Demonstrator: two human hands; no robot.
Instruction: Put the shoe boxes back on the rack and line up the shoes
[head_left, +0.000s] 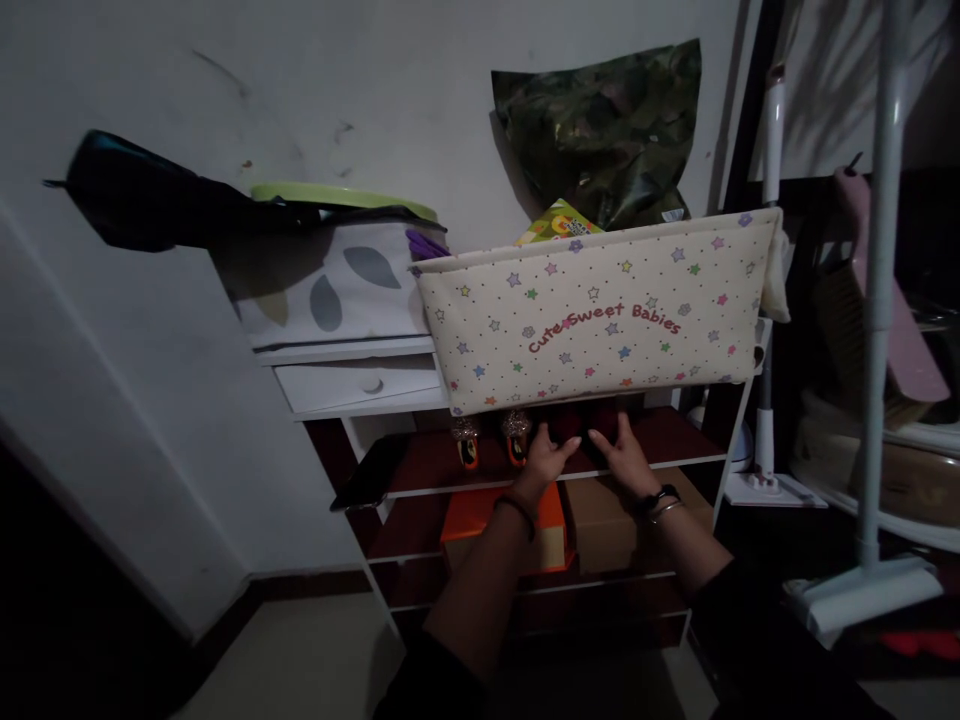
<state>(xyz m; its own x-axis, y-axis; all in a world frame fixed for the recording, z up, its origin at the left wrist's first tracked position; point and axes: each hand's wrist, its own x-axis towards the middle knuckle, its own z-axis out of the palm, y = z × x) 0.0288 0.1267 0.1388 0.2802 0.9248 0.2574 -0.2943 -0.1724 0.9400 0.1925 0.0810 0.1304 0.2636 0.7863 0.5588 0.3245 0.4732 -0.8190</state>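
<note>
My left hand [550, 458] reaches onto the upper shelf [427, 458] of a shoe rack. It is around the near end of a dark red shoe [564, 424], thumb stretched toward the right. Close beside it, my right hand [627, 455] grips a second dark red shoe [602, 420]; its thumb points left. Shadow and the fabric bin above hide most of this pair, so their shape is hard to make out. Left of my hands stand two glittery shoes with orange edges, one shoe [516, 440] near my left hand and another shoe [466, 445] farther left.
A star-patterned fabric bin [600, 320] overhangs the shelf. An orange box [469, 530] and a brown cardboard box [604, 525] sit below. A dark phone-like slab [371, 470] juts out at left. A mop [874, 580] and a pink brush [892, 310] stand at right.
</note>
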